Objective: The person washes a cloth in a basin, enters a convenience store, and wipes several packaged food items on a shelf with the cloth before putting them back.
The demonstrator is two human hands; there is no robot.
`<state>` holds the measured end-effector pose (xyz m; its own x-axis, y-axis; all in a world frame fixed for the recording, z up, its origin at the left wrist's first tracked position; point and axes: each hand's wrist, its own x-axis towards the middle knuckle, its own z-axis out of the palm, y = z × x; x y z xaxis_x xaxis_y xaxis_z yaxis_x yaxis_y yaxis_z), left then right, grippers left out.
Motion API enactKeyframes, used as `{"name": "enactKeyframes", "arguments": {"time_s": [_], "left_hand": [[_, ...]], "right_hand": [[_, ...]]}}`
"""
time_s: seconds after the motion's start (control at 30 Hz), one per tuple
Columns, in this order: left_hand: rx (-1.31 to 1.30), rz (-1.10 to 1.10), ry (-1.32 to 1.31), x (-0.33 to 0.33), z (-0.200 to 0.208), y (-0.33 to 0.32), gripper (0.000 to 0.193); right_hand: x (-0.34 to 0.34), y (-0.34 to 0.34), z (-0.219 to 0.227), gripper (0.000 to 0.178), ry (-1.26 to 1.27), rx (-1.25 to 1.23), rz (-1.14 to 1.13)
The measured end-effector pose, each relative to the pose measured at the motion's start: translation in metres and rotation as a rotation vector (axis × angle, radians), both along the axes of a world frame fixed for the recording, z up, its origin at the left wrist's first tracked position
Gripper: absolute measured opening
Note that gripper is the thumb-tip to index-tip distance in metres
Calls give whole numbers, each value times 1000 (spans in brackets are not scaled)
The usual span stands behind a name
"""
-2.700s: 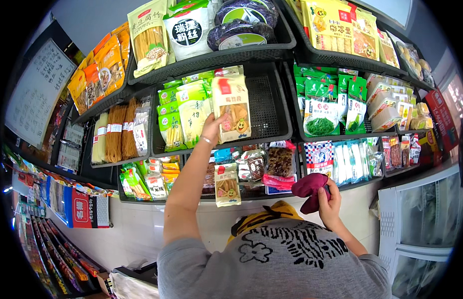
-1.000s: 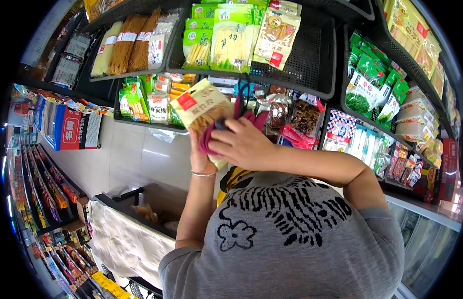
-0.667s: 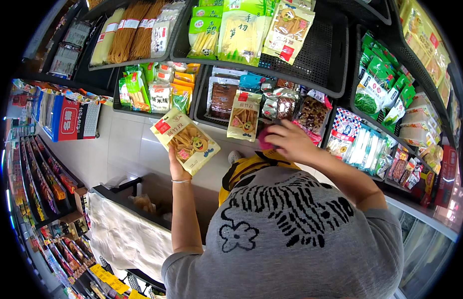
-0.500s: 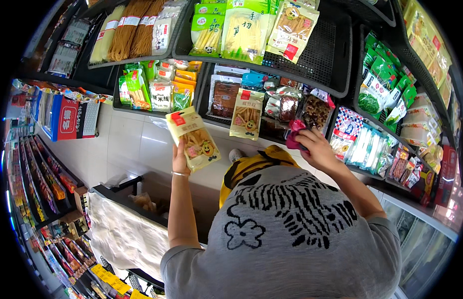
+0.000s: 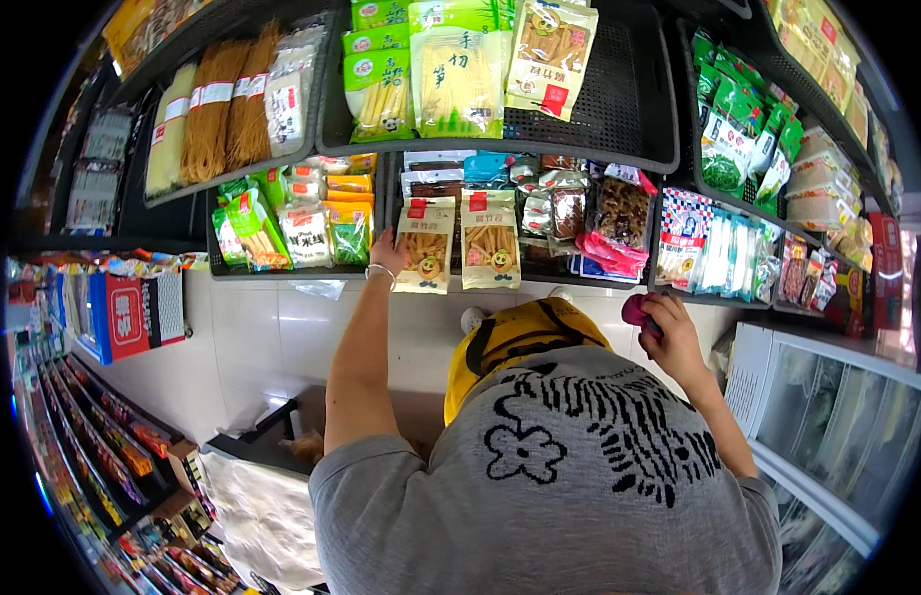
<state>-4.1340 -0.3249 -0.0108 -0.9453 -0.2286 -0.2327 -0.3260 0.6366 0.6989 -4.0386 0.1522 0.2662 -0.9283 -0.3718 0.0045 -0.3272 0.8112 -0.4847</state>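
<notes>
My left hand [image 5: 386, 254], with a band on its wrist, grips the left edge of a cream packet of dried bean curd sticks [image 5: 426, 248]. That packet stands upright at the front of a black crate [image 5: 540, 283], its cartoon face outward. Just right of it stands a matching packet [image 5: 490, 241]. Lower right, away from the shelf, my right hand [image 5: 675, 337] is closed round a crumpled magenta cloth [image 5: 636, 309] with a dark part. Behind the packets, dark vacuum packs [image 5: 569, 210] and a bag of brown dried food [image 5: 624, 213] lie in the crate.
An upper black crate [image 5: 619, 119] holds green bamboo-shoot packs [image 5: 455, 74] and another cream packet [image 5: 552, 55]. Bundled noodles [image 5: 217, 109] lie upper left. A glass-doored cabinet [image 5: 827, 416] stands right, a cloth-covered cart [image 5: 262, 516] lower left. Pale tiles [image 5: 282, 337] cover the floor.
My left hand has carried the cream packet forward to the crate, beside the matching one. My right hand has drawn back from the crate with the magenta cloth. The view has shifted.
</notes>
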Motion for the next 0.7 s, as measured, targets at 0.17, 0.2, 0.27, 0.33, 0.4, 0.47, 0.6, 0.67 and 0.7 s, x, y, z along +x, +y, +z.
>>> {"name": "enactKeyframes", "arguments": {"time_s": [0.17, 0.2, 0.27, 0.33, 0.4, 0.47, 0.6, 0.67, 0.7], "left_hand": [[-259, -154, 222, 4, 19, 24, 50], [-194, -154, 375, 3, 31, 30, 51], [-172, -201, 633, -3, 67, 45, 52], [-77, -198, 702, -3, 108, 64, 53], [53, -186, 687, -11, 152, 90, 53], [110, -165, 743, -25, 180, 110, 53], [157, -199, 741, -74, 216, 153, 44], [100, -243, 742, -103, 223, 170, 42], [50, -270, 766, -117, 227, 175, 41]], "right_hand": [[28, -6, -1, 36, 8, -8, -181], [33, -7, 1, 36, -21, -22, -181], [36, -6, 5, 35, -24, -58, -196], [29, -6, 15, 35, 11, -28, -152], [19, -5, 19, 35, 41, -55, -115], [6, -6, 22, 33, 69, -65, -75], [-4, 11, 35, 32, 115, -59, -16], [-4, 25, 42, 32, 115, -56, -17], [-2, 33, 45, 33, 108, -59, -13]]}}
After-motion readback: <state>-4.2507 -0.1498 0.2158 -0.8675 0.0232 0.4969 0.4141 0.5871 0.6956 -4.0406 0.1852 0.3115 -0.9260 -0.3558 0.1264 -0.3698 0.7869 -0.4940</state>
